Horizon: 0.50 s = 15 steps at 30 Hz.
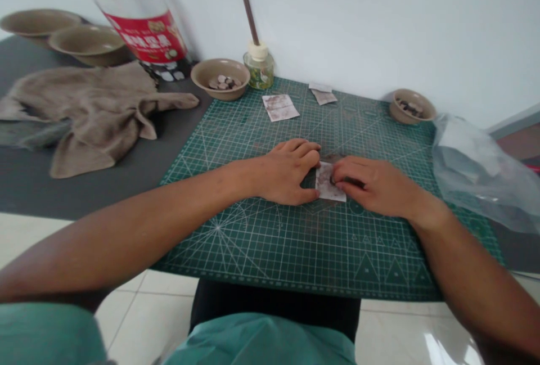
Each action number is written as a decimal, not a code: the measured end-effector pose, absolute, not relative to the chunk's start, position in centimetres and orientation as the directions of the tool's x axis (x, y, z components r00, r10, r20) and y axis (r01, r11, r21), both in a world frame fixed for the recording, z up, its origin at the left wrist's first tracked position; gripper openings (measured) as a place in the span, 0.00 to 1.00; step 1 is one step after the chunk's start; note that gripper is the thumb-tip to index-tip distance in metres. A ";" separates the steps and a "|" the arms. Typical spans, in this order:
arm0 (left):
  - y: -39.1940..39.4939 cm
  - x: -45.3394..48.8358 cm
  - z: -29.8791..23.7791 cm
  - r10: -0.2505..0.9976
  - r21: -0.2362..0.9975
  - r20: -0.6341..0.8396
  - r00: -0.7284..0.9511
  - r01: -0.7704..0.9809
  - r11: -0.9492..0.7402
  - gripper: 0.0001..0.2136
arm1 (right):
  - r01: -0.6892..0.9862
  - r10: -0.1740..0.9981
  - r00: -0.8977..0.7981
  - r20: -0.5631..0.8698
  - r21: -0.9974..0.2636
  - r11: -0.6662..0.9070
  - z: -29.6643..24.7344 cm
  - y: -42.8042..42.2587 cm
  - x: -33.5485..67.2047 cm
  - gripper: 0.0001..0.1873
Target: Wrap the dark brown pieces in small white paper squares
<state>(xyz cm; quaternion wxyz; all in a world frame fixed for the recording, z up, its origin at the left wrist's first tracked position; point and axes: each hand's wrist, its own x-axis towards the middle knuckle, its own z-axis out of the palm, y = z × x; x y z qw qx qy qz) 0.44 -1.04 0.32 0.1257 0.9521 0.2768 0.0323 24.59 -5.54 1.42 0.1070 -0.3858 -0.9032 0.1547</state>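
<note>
A small white paper packet with brownish stains lies on the green cutting mat, between my two hands. My left hand rests on the mat at the packet's left edge, fingers curled and pressed against it. My right hand pinches the packet's right side with closed fingers. Part of the packet is hidden under my fingers.
Two more stained paper packets lie at the mat's far side. A tan bowl with small pieces and a small jar stand behind. Another bowl sits far right, a clear plastic bag right, a brown cloth left.
</note>
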 end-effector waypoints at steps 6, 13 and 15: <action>-1.1 0.5 0.3 0.549 0.257 -0.025 0.835 0.536 -0.804 0.28 | 0.704 0.763 -0.635 0.119 -0.317 0.636 1.2 -5.8 22.8 0.08; -1.2 0.6 0.4 0.547 0.261 -0.020 0.837 0.532 -0.805 0.27 | 0.694 0.755 -0.653 0.060 -0.351 0.628 1.7 -6.1 23.9 0.06; -1.2 0.6 0.5 0.548 0.261 -0.027 0.836 0.535 -0.803 0.27 | 0.667 0.735 -0.675 0.065 -0.374 0.645 1.5 -6.4 23.5 0.06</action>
